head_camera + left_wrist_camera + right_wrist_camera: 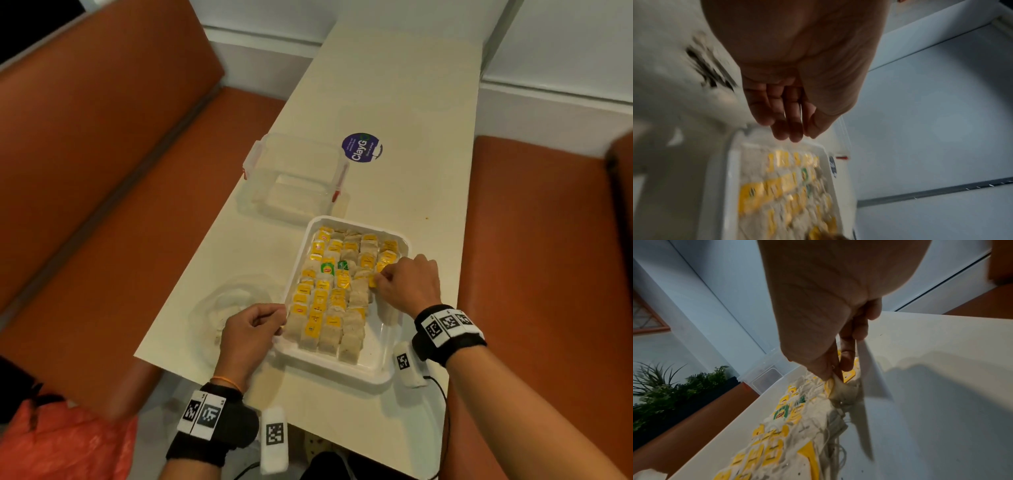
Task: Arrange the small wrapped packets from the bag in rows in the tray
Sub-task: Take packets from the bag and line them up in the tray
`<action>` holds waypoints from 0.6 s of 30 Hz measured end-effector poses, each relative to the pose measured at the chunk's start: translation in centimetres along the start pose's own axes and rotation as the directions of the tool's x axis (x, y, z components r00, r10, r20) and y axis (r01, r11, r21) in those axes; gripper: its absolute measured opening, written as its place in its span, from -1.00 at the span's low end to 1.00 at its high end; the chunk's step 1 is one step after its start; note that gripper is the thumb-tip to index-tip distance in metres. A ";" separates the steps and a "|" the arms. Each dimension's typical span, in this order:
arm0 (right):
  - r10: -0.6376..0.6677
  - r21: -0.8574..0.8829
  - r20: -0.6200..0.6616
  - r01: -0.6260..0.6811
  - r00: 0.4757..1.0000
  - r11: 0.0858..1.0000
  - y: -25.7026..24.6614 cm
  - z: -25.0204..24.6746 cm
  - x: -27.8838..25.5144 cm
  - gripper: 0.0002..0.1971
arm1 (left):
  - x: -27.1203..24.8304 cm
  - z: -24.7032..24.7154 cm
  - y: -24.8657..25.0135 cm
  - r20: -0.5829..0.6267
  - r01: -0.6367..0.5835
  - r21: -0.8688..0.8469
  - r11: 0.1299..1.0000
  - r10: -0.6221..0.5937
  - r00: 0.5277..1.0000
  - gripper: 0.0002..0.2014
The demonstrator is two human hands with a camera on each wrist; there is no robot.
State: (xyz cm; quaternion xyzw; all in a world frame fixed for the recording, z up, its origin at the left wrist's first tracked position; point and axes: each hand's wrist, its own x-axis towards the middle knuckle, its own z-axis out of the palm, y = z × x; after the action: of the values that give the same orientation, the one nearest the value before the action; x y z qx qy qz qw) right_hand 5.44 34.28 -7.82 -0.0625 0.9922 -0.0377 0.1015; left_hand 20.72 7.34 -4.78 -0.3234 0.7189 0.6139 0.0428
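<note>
A white tray (342, 368) on the cream table holds several rows of small wrapped tea packets (329, 298), most with yellow tags and two with green. My right hand (378, 277) is over the tray's right side and pinches one packet (372, 281) between thumb and fingers. The right wrist view shows that pinch (833, 374) on the pale packet (838, 387) beside the tray wall (865, 402). My left hand (279, 323) hovers at the tray's near left rim with loosely curled fingers (795, 134) and holds nothing I can see. The clear plastic bag (229, 301) lies left of the tray.
A clear lidless plastic box (294, 174) with red clips stands behind the tray, with a round purple sticker (362, 147) beyond it. Orange bench seats (102, 171) flank the narrow table on both sides. A red bag (68, 442) lies at the lower left.
</note>
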 end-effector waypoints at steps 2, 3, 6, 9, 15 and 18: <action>0.004 -0.020 -0.019 -0.004 1.000 1.000 -0.1 -0.1 0.1 -0.61 | 1.0 -2.0 -1.2 -0.102 -0.005 0.100 0.995 0.015 0.995 -0.91; -0.001 -0.042 -0.030 -0.001 1.000 0.999 -0.2 -0.1 0.2 -0.61 | 1.4 -3.0 -1.7 -0.148 -0.004 0.184 0.983 0.031 0.988 -0.91; 0.004 -0.112 -0.072 -0.012 0.997 0.994 -0.2 0.1 0.2 -0.60 | 2.8 -5.4 -3.4 -0.204 0.014 0.487 0.873 0.099 0.974 -0.82; 0.030 -0.123 -0.093 -0.041 0.995 0.992 -0.4 0.4 0.2 -0.64 | 3.8 -6.4 -4.7 -0.143 0.004 0.662 0.749 0.120 0.982 -0.67; 0.080 -0.053 -0.070 -0.084 0.994 0.995 -0.7 0.3 0.4 -0.72 | 4.2 -6.0 -5.8 -0.021 -0.066 0.716 0.695 0.115 0.993 -0.39; 0.089 -0.008 0.002 -0.089 0.996 0.996 -0.5 -0.3 0.3 -0.83 | 4.5 -5.4 -6.1 -0.030 -0.080 0.766 0.637 0.160 0.987 -0.37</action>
State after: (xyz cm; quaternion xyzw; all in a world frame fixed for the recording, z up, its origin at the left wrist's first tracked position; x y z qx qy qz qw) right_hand 5.11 33.77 -7.57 -0.0188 0.9940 -0.0292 0.1042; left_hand 22.14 0.33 -10.74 -0.2556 0.9313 0.2398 0.0997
